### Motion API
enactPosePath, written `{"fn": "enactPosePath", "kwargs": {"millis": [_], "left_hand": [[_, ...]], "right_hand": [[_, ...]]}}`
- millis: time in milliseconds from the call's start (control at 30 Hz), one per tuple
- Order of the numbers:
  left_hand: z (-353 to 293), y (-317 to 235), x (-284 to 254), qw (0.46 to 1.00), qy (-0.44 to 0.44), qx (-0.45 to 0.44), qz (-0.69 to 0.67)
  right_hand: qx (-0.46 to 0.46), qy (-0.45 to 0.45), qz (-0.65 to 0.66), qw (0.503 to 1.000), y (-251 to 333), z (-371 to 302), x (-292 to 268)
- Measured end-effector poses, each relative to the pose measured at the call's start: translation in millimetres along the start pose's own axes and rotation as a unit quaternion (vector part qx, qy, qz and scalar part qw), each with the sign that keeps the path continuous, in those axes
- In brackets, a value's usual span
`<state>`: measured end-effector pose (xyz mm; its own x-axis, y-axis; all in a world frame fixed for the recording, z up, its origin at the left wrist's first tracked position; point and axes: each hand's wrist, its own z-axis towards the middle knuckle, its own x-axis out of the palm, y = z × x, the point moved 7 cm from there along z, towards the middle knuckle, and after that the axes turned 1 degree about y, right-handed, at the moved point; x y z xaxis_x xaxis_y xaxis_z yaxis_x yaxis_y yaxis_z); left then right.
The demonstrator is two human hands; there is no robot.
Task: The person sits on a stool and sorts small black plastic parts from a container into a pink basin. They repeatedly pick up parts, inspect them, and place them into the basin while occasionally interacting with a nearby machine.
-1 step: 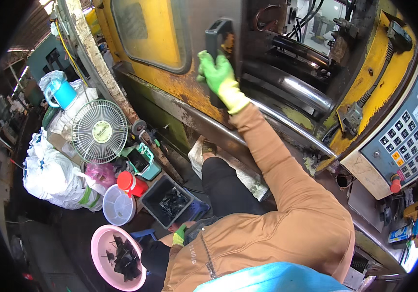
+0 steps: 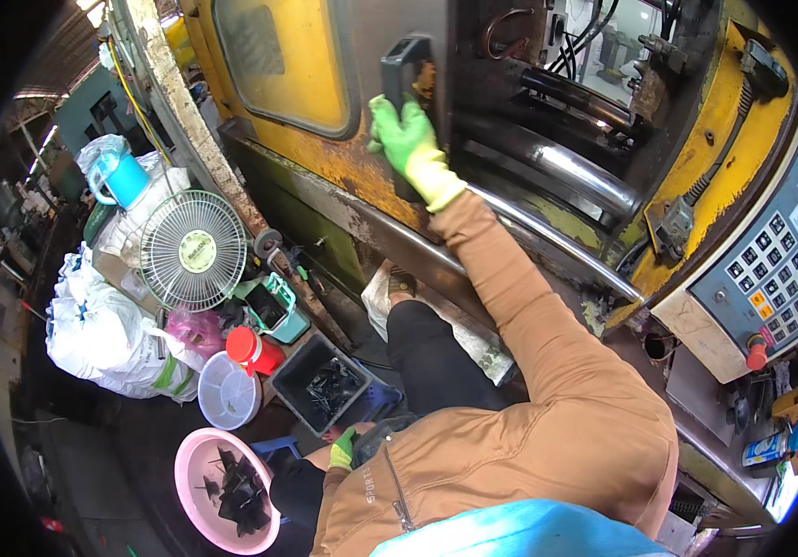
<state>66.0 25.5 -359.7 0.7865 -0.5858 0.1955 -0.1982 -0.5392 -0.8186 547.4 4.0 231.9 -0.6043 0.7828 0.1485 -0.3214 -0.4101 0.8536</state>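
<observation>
Door handle (image 2: 397, 76) | right hand (image 2: 410, 139) touching | jacket (image 2: 529, 455) lettered | fan (image 2: 196, 251) labelled

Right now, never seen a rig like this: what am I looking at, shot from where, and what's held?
No robot: this is a person, gloved. Both pictures come from a head-worn fisheye camera looking down, so edges bend. The right hand is at the dark handle of a yellow machine door; its grip is unclear. The left hand is lower down; whether it holds anything is hard to tell. On the left, a pink basin and a dark bin contain dark pieces, near a fan. A button panel is on the right.
</observation>
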Motion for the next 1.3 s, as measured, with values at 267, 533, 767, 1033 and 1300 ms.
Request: {"fn": "enactPosePath", "kwargs": {"millis": [267, 533, 767, 1033, 1300], "left_hand": [[-77.7, -172.6, 52.5, 0.984, -0.093, 0.047, -0.143], [-144.3, -279.5, 137.4, 0.972, -0.044, 0.229, 0.022], [-126.7, -299.8, 189.4, 0.983, 0.033, 0.18, 0.016], [-100.7, -324.3, 222.3, 0.983, 0.077, 0.161, 0.046], [-88.5, -334.5, 242.8, 0.963, 0.105, 0.182, 0.166]], "right_hand": [[-0.008, 0.059, -0.265, 0.962, -32.0, 62.4, 60.9], [-0.092, 0.338, -0.219, 0.911, 70.6, 128.2, -19.1], [-0.137, -0.23, -0.364, 0.892, 88.4, 242.4, -279.2], [-0.109, -0.282, -0.42, 0.855, -8.3, 304.1, -440.0], [-0.135, -0.264, -0.544, 0.785, -0.4, 326.4, -426.6]]}}
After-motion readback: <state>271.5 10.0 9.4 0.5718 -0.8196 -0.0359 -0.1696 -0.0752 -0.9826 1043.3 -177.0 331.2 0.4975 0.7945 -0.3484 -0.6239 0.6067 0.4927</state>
